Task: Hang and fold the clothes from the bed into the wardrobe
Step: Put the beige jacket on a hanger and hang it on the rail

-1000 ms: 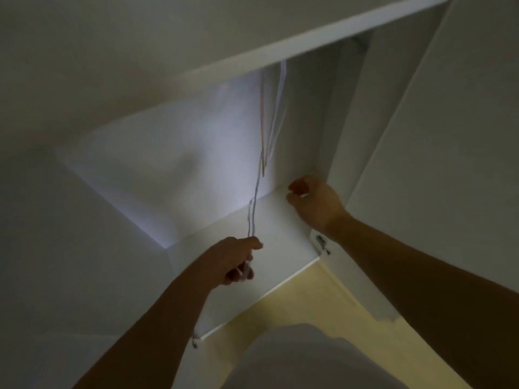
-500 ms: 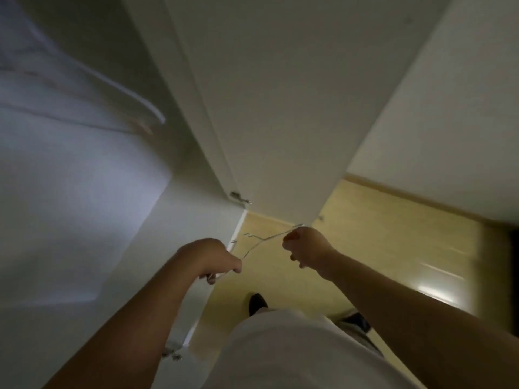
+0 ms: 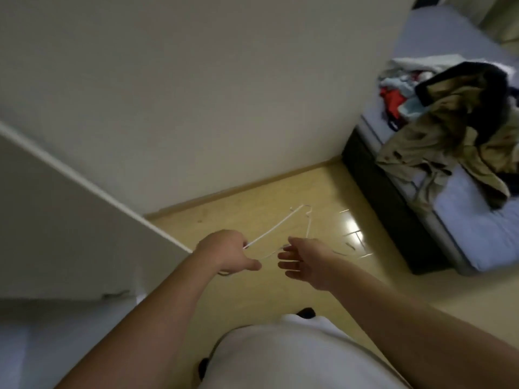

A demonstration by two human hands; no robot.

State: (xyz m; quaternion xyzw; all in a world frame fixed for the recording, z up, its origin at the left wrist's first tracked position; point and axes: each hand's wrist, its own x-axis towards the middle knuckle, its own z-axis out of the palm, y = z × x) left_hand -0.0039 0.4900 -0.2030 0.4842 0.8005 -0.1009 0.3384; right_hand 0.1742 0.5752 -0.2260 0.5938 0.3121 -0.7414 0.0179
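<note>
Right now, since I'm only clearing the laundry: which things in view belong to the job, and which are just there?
Job: white wire hanger, gripped by left hand, right hand open beside it; clothes pile and khaki jacket on the bed; wardrobe door.
Just there: wall; yellow floor.

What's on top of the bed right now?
On the bed lies a khaki jacket in front, with red, light blue and white garments heaped behind it. Whatever lies beneath the jacket is covered.
</note>
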